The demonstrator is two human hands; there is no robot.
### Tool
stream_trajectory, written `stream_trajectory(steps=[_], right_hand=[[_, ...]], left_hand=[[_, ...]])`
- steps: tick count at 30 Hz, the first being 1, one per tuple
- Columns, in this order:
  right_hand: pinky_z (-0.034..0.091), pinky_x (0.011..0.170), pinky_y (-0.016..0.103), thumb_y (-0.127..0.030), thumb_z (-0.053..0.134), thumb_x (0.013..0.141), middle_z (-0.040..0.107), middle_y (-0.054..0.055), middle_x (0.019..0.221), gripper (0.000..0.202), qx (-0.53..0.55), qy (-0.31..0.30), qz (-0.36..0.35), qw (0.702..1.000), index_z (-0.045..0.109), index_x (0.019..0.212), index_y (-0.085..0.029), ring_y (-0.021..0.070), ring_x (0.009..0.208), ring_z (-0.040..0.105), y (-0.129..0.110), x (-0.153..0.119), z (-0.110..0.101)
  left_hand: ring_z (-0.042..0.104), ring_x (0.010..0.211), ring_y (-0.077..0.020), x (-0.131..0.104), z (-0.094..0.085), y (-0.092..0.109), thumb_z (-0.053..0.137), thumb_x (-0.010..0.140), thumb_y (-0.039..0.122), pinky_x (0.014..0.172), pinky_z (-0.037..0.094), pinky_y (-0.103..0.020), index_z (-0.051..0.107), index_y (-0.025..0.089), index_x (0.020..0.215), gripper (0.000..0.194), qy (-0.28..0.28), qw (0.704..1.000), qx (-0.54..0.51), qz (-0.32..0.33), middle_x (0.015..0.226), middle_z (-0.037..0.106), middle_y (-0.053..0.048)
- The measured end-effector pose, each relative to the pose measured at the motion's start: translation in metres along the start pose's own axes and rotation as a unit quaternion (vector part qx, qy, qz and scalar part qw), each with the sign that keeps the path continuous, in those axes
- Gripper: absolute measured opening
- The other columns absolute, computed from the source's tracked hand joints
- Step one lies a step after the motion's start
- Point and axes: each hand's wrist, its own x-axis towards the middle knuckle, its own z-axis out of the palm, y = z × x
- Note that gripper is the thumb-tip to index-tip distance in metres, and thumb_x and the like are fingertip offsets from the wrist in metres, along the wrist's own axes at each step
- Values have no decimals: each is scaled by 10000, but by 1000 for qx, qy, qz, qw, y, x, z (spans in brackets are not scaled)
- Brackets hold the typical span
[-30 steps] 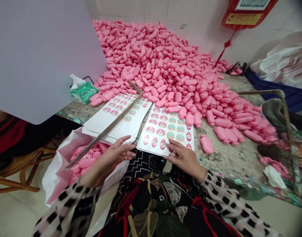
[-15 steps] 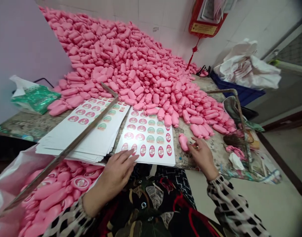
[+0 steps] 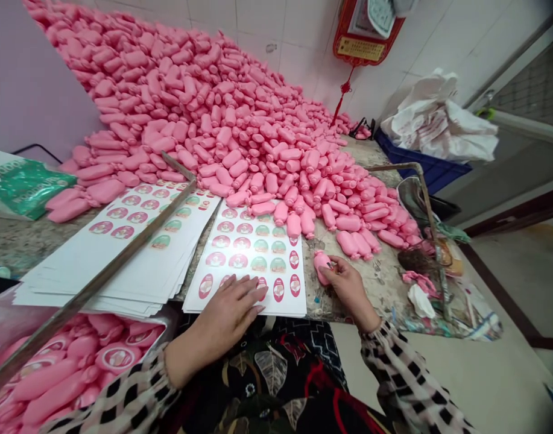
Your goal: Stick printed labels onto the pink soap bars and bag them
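Head view: your right hand is at a single pink bottle-shaped piece, which sits on the worn tabletop just beside the right edge of the sticker sheet, apart from the big pink pile. To handle this well, you would do best to keep the pinch light and near the piece's middle, since its shell looks smooth and could slip or roll under an uneven squeeze. Raise it cleanly rather than dragging it, as the tabletop looks grimy. Keep your other palm's weight even, so the sheet stays flat and square; pressing hard on the printed ovals might scuff them.

As for pose, your right forearm comes in from the lower right, and thumb and forefinger appear clamped on the piece's lower right side, the thumb overlapping it. You cannot tell from here whether its base is lifted, and your other right fingers are partly hidden. Your left hand lies palm down across the sheet's near edge, fingers stretched forward and slightly apart, gripping nothing, the tips over the bottom row of ovals. That forearm slants in from the lower left.
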Motion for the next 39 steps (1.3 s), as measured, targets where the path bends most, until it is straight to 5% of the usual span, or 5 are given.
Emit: stream_trajectory(steps=[5, 13, 21, 33, 39], right_hand=[[499, 663, 296, -418, 663, 696, 646, 33, 886, 476, 249, -77, 13, 965, 544, 1103, -200, 152, 698, 590, -39, -26, 27], [493, 727, 289, -426, 639, 750, 606, -3, 848, 445, 175, -200, -53, 963, 551, 1149, -251, 145, 767, 589, -44, -51, 45], [430, 858, 344, -389, 449, 872, 650, 53, 1034, 297, -136, -23, -173, 975, 667, 993, -227, 205, 968, 579, -18, 35, 23], [404, 751, 295, -358, 357, 924, 648, 46, 1054, 348, -318, -64, -228, 918, 575, 1183, -278, 200, 922, 591, -59, 62, 44], [372, 703, 269, -331, 377, 919, 643, 40, 974, 291, -316, -21, -202, 927, 619, 1052, -240, 184, 890, 574, -54, 61, 30]], left_hand=[[529, 1129, -225, 39, 9, 43, 591, 810, 404, 987, 366, -390, 555, 271, 1232, 445, 26, 924, -338, -175, 1215, 608, -57], [616, 889, -175, 62, 28, 51, 662, 768, 316, 794, 479, -293, 591, 160, 997, 287, 61, 743, -623, -239, 976, 641, -80], [598, 533, -133, 78, 0, 44, 646, 756, 320, 449, 429, -225, 489, 162, 1086, 398, 14, 810, -527, -259, 802, 642, -72], [496, 472, -88, 102, -2, 43, 578, 785, 474, 431, 392, -213, 530, 163, 987, 374, -10, 800, -523, -294, 725, 623, -44], [546, 651, -138, 107, 0, 28, 585, 765, 368, 599, 438, -262, 548, 187, 929, 247, -6, 969, -193, -156, 795, 595, -12]])
